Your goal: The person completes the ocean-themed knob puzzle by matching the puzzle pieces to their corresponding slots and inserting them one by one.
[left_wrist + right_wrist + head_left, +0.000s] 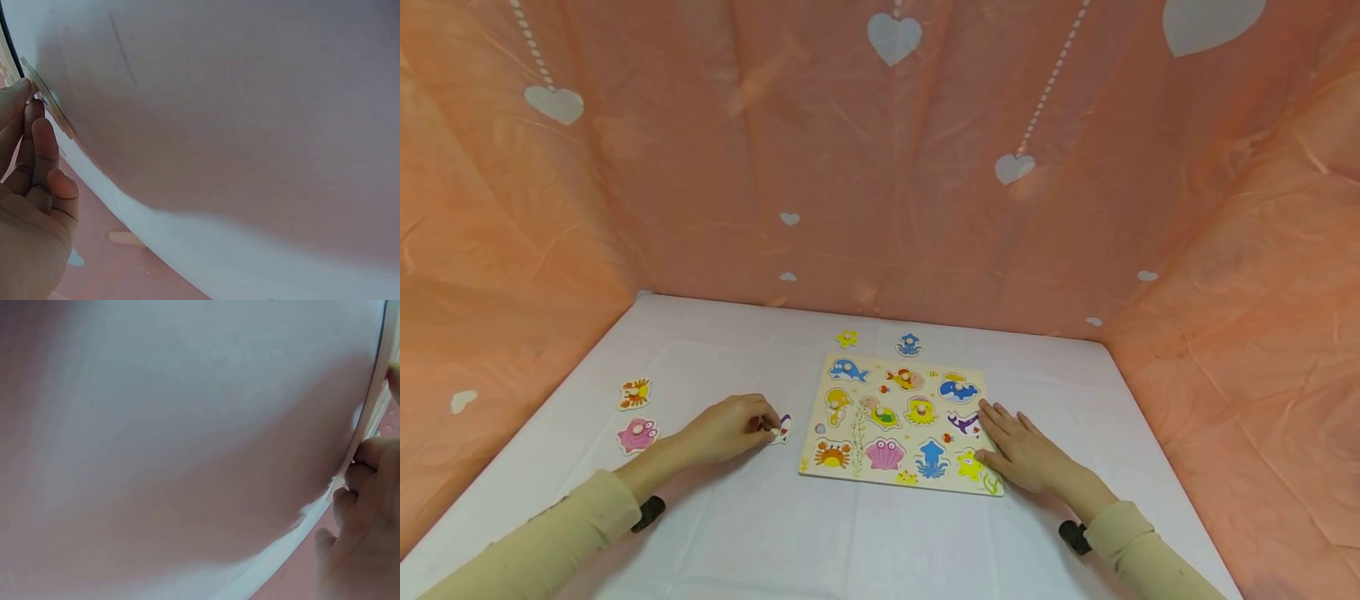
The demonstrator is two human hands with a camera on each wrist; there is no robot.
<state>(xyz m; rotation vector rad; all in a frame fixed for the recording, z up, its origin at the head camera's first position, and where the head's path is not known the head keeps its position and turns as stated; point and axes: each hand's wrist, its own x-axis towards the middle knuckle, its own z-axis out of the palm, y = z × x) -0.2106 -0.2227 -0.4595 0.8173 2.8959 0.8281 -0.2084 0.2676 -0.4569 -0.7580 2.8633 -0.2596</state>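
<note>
Puzzle piece being pinched by left hand.
The board is being touched by the outstretched right hand.

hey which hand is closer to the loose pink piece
Left. The left hand is right of the pink piece; the right hand is farther, at the right edge of the puzzle board.

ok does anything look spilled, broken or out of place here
Nothing stands out as spilled or broken. Crab piece, shell piece, star piece and squid piece lie off the board, and the left hand pinches another piece; seemingly ordinary puzzle handling.
</note>
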